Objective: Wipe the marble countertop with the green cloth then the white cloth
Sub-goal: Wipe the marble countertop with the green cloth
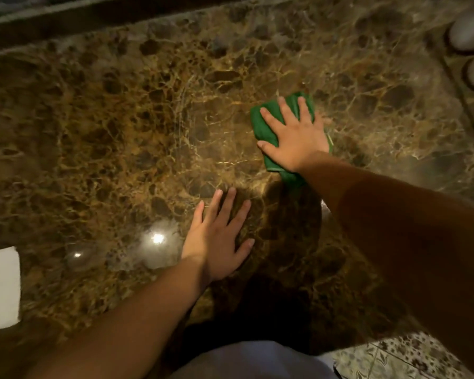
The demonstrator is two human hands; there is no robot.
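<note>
Right hand [296, 135] flat on green cloth [260, 120]; left hand [219, 236] flat on marble countertop [121, 132].

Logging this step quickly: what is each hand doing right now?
Left hand: open, flat on the countertop, holding nothing.
Right hand: open, fingers spread, pressing the green cloth flat on the countertop.

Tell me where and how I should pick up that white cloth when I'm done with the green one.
Pinch the white cloth at its right edge, coming from the right with the left hand; it lies flat at the counter's left, partly out of frame, so only that edge is exposed.
</note>
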